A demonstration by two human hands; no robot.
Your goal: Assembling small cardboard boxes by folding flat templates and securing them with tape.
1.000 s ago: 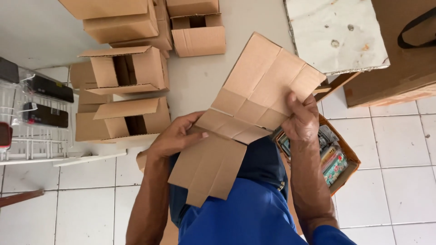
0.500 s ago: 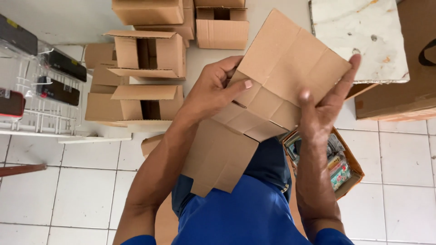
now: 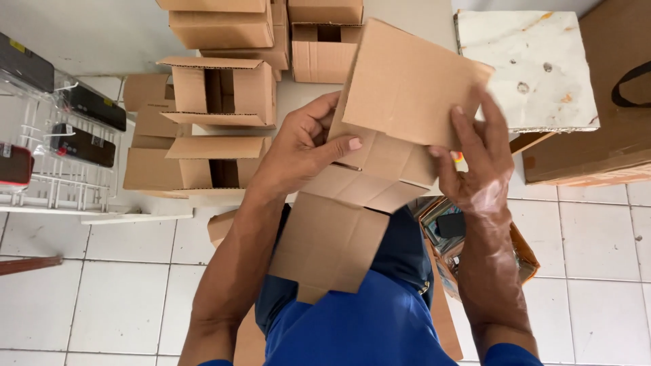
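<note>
Cardboard blank (image 3: 380,169), flat and half-folded, held over blue-clad lap, flaps hanging down toward the knees. Left hand (image 3: 302,146) grip clamped on blank's left edge, thumb across the middle panel. Right hand (image 3: 478,159) grip clamped on blank's right edge, fingers spread up the top panel. Open bin of small packets (image 3: 475,244) on the tiled floor, just right of blank. Beyond blank: folded boxes (image 3: 220,95) stacked, white wire rack (image 3: 54,183) far left, white slab (image 3: 525,64) upper right.
</note>
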